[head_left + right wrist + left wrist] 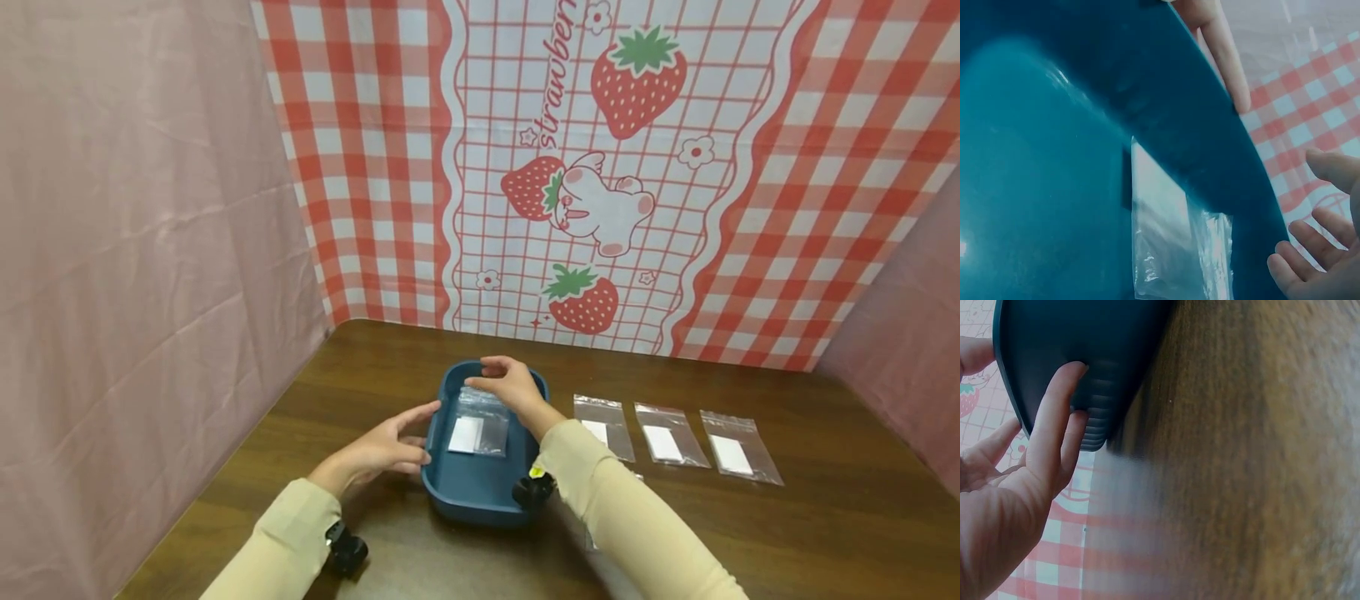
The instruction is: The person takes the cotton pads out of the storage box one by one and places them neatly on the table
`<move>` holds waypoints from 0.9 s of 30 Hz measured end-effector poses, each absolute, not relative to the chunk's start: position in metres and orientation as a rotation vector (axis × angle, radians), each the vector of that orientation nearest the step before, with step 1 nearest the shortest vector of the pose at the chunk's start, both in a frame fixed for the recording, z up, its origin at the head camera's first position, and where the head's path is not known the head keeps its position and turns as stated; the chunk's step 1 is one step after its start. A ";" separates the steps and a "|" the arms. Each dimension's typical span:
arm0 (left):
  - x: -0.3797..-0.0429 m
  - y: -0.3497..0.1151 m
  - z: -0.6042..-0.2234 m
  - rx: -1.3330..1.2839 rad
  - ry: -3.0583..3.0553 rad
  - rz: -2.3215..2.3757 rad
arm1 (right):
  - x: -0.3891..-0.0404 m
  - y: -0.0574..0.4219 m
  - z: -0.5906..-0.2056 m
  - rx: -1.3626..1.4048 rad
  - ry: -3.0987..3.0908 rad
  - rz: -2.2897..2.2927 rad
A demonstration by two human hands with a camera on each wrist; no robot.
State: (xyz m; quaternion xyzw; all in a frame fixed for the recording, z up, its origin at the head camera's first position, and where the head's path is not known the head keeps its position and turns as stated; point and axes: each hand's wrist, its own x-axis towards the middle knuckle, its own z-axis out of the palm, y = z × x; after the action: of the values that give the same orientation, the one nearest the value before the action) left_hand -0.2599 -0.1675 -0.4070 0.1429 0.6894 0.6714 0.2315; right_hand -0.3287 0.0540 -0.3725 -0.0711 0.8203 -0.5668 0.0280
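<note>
A blue plastic bin [480, 492] stands on the wooden table. Inside it lies a clear zip bag [491, 433] with a white rectangular piece in it. My left hand [378, 450] is at the bin's left side; in the left wrist view, straight fingers of the left hand [1035, 469] touch the outer wall of the bin [1097, 331]. Over the far end of the bin hovers my right hand [513, 387], near the bag's zip end. The right wrist view has the right hand [1335, 244] with fingers spread apart, holding nothing, beside the bag [1166, 231].
To the right of the bin, three similar clear bags [671, 435] with white pieces lie in a row. Part of another clear bag [590, 540] shows beneath the right sleeve. A checked strawberry-print cloth [495, 317] hangs along the table's back edge.
</note>
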 end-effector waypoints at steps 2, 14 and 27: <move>-0.260 -0.168 -0.407 0.399 1.902 1.842 | -0.331 0.053 -0.375 -0.253 2.560 -1.683; -0.261 -0.169 -0.407 0.419 1.865 1.855 | -0.338 0.051 -0.389 -0.663 2.673 -1.059; -0.260 -0.168 -0.405 0.382 1.892 1.838 | -0.334 0.051 -0.390 -0.831 2.527 -0.637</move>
State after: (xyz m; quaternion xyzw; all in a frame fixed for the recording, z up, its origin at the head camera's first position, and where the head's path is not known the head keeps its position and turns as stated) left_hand -0.2598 -0.1681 -0.4050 0.1394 0.6897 0.6701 0.2361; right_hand -0.3337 0.0510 -0.3898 -0.2976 0.9048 -0.2280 0.2019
